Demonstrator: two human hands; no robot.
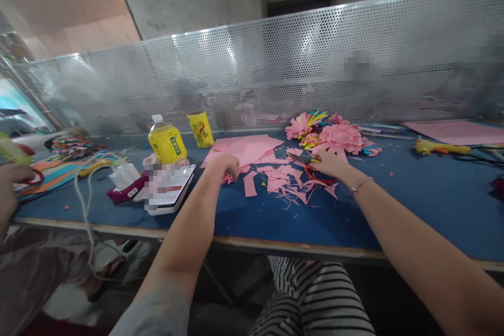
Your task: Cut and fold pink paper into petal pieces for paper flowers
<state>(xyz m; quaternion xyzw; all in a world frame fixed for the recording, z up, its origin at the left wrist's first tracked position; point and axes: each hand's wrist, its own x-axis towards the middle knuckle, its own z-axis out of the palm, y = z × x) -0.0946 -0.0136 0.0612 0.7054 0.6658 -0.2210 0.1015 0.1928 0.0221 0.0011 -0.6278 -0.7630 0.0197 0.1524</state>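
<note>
My left hand point(232, 164) is closed at the front edge of a stack of pink paper sheets point(246, 148). Crumpled pink paper point(227, 178) shows beneath its fingers. My right hand point(328, 163) grips a pair of scissors point(302, 157) with red handles, the blades pointing left over the paper. Pink paper scraps point(277, 178) and thin slivers lie between and below both hands. One rectangular pink strip point(249, 184) rests just right of my left hand. Behind my right hand sits a pile of pink paper flowers point(340, 136) with yellow and blue parts.
A yellow-labelled bottle point(167, 142) and a yellow can point(200, 129) stand at the back left, near a phone point(173, 191) on a white box. At right lies a yellow glue gun point(441, 147). A perforated metal screen point(244, 52) borders the table; another person's hand point(18, 174) is far left.
</note>
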